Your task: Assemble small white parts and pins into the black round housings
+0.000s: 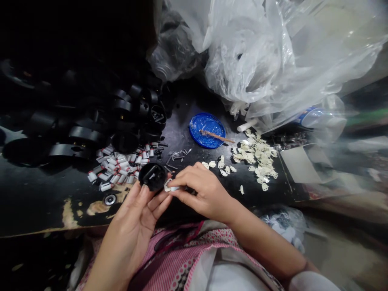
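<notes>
My left hand holds a round black plastic housing at its rim, its open side facing up toward me. Between the thumb and fingers of my right hand is a small pale plate, close to the housing's right edge. Something whitish also shows at those fingertips, too small to make out. Left of the housing lies a heap of small white cylinders with red ends. Dark springs and small metal pins are scattered just behind my hands.
A blue lid with a brown stick across it lies mid-table. Pale plates are spread to the right. Many black housings crowd the left. Clear plastic bags fill the back right. A ring-shaped part rests near the front edge.
</notes>
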A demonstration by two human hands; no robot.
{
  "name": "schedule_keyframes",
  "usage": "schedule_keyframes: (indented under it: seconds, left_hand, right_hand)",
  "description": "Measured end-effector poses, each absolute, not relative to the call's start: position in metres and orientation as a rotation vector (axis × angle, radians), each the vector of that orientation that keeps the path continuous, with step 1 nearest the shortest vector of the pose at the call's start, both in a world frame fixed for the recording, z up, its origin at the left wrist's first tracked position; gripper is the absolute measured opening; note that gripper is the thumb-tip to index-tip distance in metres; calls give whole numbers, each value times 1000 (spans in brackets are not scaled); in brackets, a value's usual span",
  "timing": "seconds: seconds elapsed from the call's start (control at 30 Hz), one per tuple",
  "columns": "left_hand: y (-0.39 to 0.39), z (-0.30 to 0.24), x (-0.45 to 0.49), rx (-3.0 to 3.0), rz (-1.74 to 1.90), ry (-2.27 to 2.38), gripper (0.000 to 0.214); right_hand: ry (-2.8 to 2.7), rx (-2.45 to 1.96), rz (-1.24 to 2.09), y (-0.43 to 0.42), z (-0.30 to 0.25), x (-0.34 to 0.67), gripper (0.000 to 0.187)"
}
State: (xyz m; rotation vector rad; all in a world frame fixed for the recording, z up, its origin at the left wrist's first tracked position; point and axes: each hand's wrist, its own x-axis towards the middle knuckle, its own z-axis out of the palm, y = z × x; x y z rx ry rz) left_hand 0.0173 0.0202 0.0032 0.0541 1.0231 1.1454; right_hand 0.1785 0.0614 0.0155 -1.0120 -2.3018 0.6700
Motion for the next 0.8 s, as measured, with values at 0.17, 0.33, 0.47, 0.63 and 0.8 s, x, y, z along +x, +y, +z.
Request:
schedule_keyframes:
  seconds: [0.17,0.33,0.47,0.63,0.8]
  left_hand:
    - [20,0,17,90,1143,1041,25]
    - [19,-5,21,186,1180,1070,23]
    - [17,-3,22,220,1173,1085,24]
    - [17,-4,21,309,1143,1102,27]
    - [18,-2,24,339,1149,1101,28]
  right_hand:
    - [-2285,-965,630,61,18,179,8]
    - [-2331,-941,401,61,20,174,11]
    - [-2354,-995,358,61,21,171,13]
    - [-2398,-1025,341,62,21,172,15]
    - [-2422,-1048,339,59,22,171,17]
